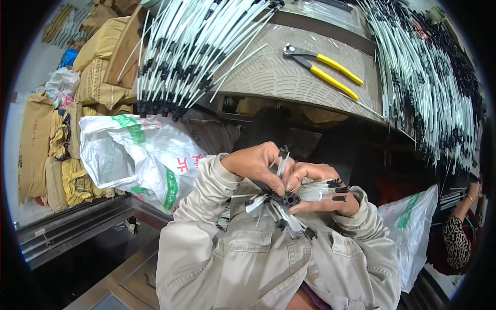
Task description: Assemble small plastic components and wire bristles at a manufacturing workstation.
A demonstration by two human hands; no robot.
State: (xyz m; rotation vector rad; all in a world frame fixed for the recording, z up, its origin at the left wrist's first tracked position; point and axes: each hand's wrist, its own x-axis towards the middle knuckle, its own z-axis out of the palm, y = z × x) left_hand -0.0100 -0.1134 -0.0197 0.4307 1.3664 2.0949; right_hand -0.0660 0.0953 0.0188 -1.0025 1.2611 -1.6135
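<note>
Both hands meet just above my lap. Between the thumb and fingers of my left hand is pinched a short whitish tube piece with a black tip. My right hand is closed around a small black ribbed round part, its thumb lying below it. Several pale plastic pieces with black ends fan out at the right hand's fingers. More such pieces spread over my lap below the hands. Exactly how the pieces join the round part is hidden by the fingers.
On the bench ahead lie yellow-handled cutting pliers. Piles of white tubes with black ends stand left and right. White woven sacks flank me; brown sacks stack at far left. A co-worker's arm shows at right.
</note>
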